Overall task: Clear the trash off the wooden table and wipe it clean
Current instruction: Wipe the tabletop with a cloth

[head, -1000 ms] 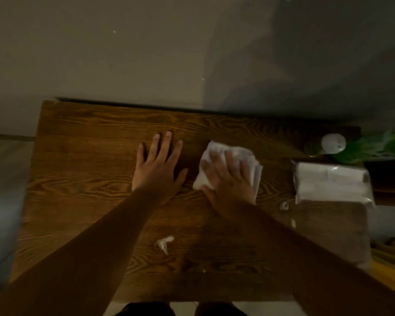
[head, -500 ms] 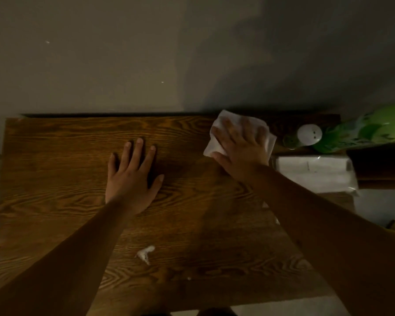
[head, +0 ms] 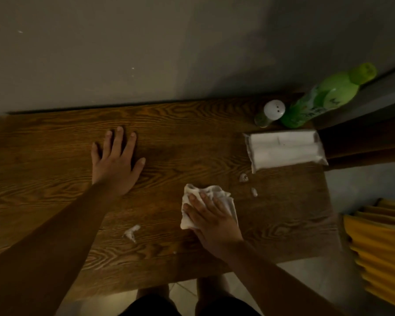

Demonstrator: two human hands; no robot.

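My right hand (head: 211,221) presses a crumpled white tissue (head: 193,194) flat onto the wooden table (head: 192,142), near its front middle. My left hand (head: 114,164) rests palm down on the wood to the left, fingers spread, holding nothing. A small white scrap of trash (head: 131,233) lies near the front edge between my arms. Two smaller white bits (head: 243,177) (head: 254,192) lie just right of the tissue.
A pack of white tissues (head: 285,149) lies at the table's right end. Behind it stand a white-capped shaker (head: 270,112) and a green bottle (head: 324,96) against the wall. Yellow cloth (head: 381,245) hangs past the right edge. My legs show below the front edge.
My right hand has dragged the tissue from the back of the table toward the front edge. My left hand stays planted in place.
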